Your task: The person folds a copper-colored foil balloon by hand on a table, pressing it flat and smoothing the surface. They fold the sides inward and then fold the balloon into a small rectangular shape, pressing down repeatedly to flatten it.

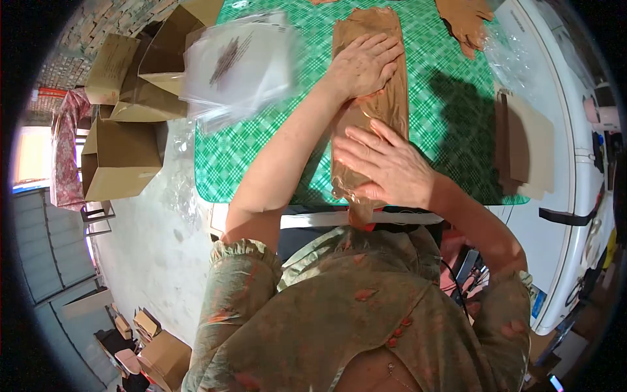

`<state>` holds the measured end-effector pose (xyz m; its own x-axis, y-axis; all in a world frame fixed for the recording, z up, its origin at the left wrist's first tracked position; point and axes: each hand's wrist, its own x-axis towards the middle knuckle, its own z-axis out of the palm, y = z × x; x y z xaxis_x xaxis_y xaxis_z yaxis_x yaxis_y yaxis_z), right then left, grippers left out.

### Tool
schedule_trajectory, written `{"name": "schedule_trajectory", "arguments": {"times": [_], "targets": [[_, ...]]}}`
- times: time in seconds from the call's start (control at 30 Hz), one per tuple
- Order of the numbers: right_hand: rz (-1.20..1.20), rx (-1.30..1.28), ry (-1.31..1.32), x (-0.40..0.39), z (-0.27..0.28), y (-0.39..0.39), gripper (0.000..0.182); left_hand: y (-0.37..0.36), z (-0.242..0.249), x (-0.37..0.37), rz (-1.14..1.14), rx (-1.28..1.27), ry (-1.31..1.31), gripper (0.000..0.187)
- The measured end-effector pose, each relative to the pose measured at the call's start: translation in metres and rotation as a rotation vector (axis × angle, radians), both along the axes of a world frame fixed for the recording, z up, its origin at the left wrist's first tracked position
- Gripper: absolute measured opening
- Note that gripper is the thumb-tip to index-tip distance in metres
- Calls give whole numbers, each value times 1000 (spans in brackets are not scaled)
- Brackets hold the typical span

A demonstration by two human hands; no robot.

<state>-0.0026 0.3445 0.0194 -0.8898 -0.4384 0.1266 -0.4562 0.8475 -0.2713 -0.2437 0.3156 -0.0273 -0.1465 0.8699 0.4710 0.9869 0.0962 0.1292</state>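
Note:
A pair of brown tights (pixel 369 140) lies lengthwise over the green tablecloth, smoothed into a long flat strip with a shiny, slightly wrinkled surface. Its near end is crumpled and droops over the table's front edge. Pressed flat on the far half is my left hand (pixel 369 65), fingers stretched out and pointing away from me. My right hand (pixel 385 163) rests lower down across the near half, fingers spread and thumb toward the near end. Neither hand is closed around the fabric.
A stack of clear plastic bags (pixel 238 68) lies at the left on the green tablecloth (pixel 304 39). More brown garments (pixel 465 23) sit at the far right, with cardboard sheets (pixel 529 144) at the right edge. Open cardboard boxes (pixel 124 153) stand left of the table.

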Motion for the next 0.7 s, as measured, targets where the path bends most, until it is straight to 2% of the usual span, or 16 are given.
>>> {"name": "schedule_trajectory", "arguments": {"times": [0.07,0.17,0.2,0.27,0.3,0.37,0.47,0.57,0.6,0.7], "targets": [[49,-11,-47,10,0,-5,85,-1,-1,1,13,-11,3,53],[212,-145,-96,34,-2,-16,71,-1,0,3,33,-26,16,53],[352,37,-49,43,-5,-14,65,-2,1,3,36,-28,9,54],[378,-145,121,68,-30,-20,50,-3,3,5,32,-31,-4,54],[389,-105,241,70,-17,-16,46,-3,4,5,29,-32,-10,54],[154,-133,318,73,-7,-14,43,-3,6,5,22,-34,-17,54],[-64,18,320,77,-7,-4,47,-2,6,3,9,-43,-11,54],[-180,-79,327,79,1,-5,53,-3,6,2,-1,-49,-13,55],[-208,-68,299,80,2,-2,72,-3,6,1,-7,-46,-12,55],[-418,-218,141,90,14,-8,92,-3,7,0,-22,-53,-25,56]]}}
